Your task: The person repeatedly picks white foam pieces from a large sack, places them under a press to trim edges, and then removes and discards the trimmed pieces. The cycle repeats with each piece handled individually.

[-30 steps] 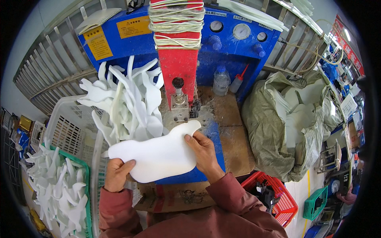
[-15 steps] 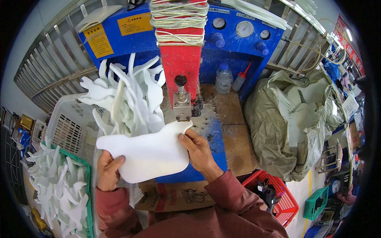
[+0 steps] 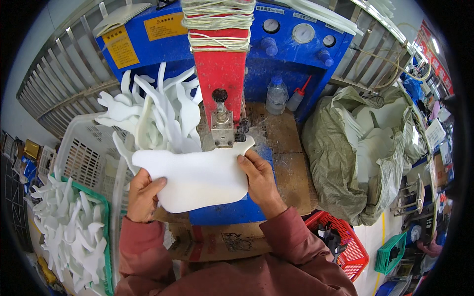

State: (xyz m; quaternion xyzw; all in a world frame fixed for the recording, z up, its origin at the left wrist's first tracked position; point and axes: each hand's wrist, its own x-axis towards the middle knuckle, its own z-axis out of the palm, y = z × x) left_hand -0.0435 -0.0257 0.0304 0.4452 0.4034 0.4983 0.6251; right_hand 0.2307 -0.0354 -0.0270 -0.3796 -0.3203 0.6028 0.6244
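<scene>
dull maroon long sleeves point(image 3: 291, 236)

Yellow printed labels point(image 3: 166, 26) and white label strips point(image 3: 304, 18) on the blue machine point(image 3: 296, 54) — red lettered banner point(image 3: 435, 64) at far right

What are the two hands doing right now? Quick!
Left hand: closed on the left end of the white sheet.
Right hand: closed on the right end of the same sheet.

I see a red basket point(image 3: 354, 257), a small green basket point(image 3: 383, 259), and a blue-capped bottle point(image 3: 276, 98) beside a red-nozzled bottle point(image 3: 296, 100).
</scene>
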